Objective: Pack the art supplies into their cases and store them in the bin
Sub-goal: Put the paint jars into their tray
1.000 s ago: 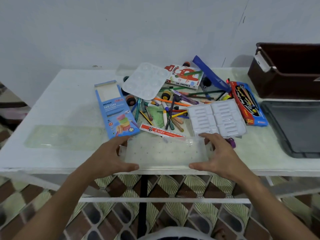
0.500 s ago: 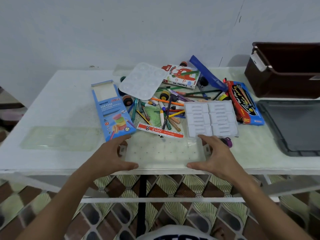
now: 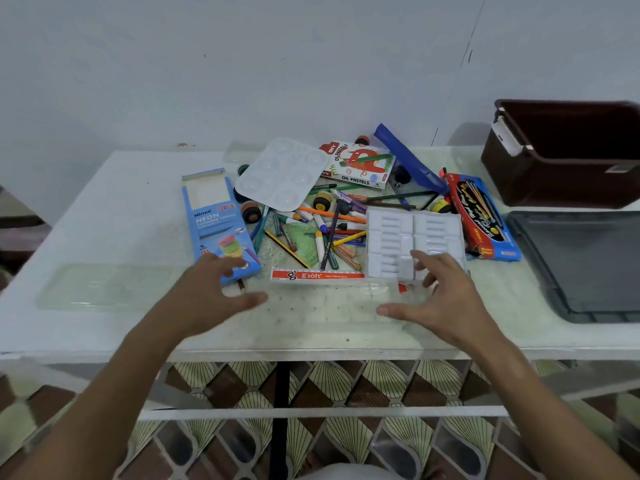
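A clear plastic case point(image 3: 329, 306) lies flat at the table's front edge. My left hand point(image 3: 211, 292) hovers open at its left end, fingers spread over the corner of the blue Ninso pencil box point(image 3: 221, 226). My right hand point(image 3: 440, 292) is open over the case's right end, with the thumb on the case and the fingertips by the white moulded pastel tray point(image 3: 412, 237). Behind the case lie a red g'soft ruler point(image 3: 317, 274) and a heap of loose pens, pencils and crayons point(image 3: 322, 223). The brown bin point(image 3: 568, 157) stands at the far right.
A clear paint palette point(image 3: 284, 174), an oil pastels box point(image 3: 360, 164), a blue pouch point(image 3: 408, 157) and a red-and-blue water colour box point(image 3: 481, 216) ring the heap. A grey lid point(image 3: 588, 265) lies at the right, a clear lid point(image 3: 104, 285) at the left.
Both hands have let go of the clear case's ends and lifted forward with fingers spread. The case stays flat at the front edge.
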